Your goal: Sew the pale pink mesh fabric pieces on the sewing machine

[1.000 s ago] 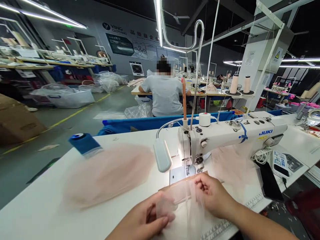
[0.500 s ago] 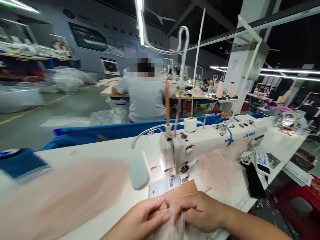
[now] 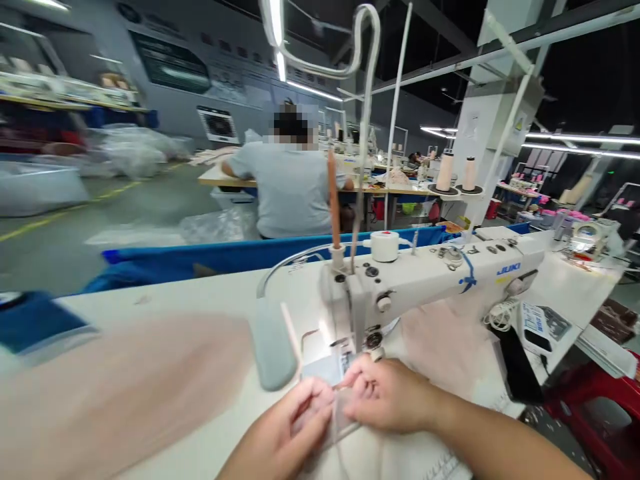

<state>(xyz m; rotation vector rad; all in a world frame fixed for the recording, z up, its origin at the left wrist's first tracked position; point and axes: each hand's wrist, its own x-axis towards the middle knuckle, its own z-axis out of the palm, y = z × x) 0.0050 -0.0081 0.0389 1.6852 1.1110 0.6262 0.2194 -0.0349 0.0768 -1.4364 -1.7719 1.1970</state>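
At the needle: you hold a small sheer pale-pink fabric piece (image 3: 344, 419) down on the white work table (image 3: 210, 293), its far edge at the metal needle plate (image 3: 320, 365) of the white JUKI sewing machine (image 3: 430, 275).
Left hand: your left hand (image 3: 295, 430) is curled, thumb and fingertips pinched on the piece's near left edge.
Right hand: your right hand (image 3: 387, 393) has its fingers bent and closed on the right edge, nearest the needle.
Progress: the piece looks lined up but not yet fed under the foot; blur hides any seam on it.
Left of you: a broad blurred heap of pink mesh (image 3: 125, 387) lies well apart from both hands; whether it is sewn cannot be told.
Under the machine arm: more pink fabric (image 3: 440, 340) lies beside your right wrist.
Background: a person in a grey shirt (image 3: 293, 190) sits at the next table, back turned.
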